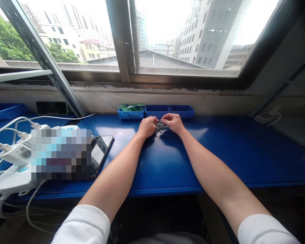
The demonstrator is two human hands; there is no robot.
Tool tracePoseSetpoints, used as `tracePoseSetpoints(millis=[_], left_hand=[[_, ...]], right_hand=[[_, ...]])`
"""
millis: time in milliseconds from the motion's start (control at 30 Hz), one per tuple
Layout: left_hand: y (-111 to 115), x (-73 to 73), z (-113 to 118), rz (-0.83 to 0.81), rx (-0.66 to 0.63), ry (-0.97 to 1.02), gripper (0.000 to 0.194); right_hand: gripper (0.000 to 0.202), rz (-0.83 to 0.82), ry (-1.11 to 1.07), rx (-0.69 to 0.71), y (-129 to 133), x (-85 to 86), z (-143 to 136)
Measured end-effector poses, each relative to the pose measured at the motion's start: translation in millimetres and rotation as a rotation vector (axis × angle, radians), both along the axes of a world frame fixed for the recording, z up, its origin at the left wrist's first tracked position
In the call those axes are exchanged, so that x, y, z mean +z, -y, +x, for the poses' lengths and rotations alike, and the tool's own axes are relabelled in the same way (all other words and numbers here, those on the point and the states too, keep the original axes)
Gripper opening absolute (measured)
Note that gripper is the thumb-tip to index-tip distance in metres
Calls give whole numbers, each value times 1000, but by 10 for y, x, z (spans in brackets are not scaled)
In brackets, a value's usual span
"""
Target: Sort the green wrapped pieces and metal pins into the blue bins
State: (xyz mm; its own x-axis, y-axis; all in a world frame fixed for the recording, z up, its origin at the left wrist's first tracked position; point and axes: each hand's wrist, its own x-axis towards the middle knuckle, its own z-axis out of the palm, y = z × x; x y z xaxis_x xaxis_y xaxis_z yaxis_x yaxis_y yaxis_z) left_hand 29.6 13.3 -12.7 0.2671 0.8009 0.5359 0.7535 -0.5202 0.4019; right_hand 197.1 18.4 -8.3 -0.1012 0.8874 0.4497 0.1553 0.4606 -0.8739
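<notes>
A small pile of dark metal screws lies on the blue tabletop, between my two hands. On the pile's left side is my left hand, its fingers curled closed against the screws. My right hand comes in from the other side with thumb and forefinger pinched together above the pile. The fingertips of both hands nearly meet. Whatever sits between them is too small to make out. Just behind the hands stand two blue bins and a third blue bin with green plastic packets in it.
To the left, a white power strip carries several plugs and cables beside a phone; part of this area is pixelated. Another phone leans at the wall near a blue tray. A metal post slants down at the back left.
</notes>
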Motion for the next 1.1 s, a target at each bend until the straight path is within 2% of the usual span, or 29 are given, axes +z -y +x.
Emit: tracePoseSetpoints(millis=[167, 267, 400, 600, 667, 733, 833, 900, 1000, 1100], left_hand=[[19, 17, 23, 9, -26, 31, 25], [28, 34, 28, -8, 10, 12, 26], [32, 46, 22, -28, 73, -22, 26], [36, 49, 32, -36, 59, -8, 27], [28, 47, 30, -21, 83, 26, 29], [12, 41, 14, -27, 131, 62, 30], [-20, 23, -27, -65, 184, 83, 30], [-37, 9, -51, -85, 204, 80, 30], [-46, -6, -65, -95, 219, 75, 31], [-40, -11, -61, -97, 219, 69, 31]], right_hand=[[20, -47, 29, 15, -37, -33, 3], [23, -58, 61, 14, -32, -26, -9], [25, -41, -4, 17, 3, 6, -25], [25, -105, -23, -20, 22, 48, 15], [24, -78, -4, -101, -2, 51, 58], [24, -28, 72, -251, -36, 46, 118], [33, 37, 296, -501, -87, 23, 220], [41, 40, 420, -612, -113, -1, 272], [50, -3, 497, -701, -144, -43, 311], [54, -33, 539, -723, -174, -90, 320]])
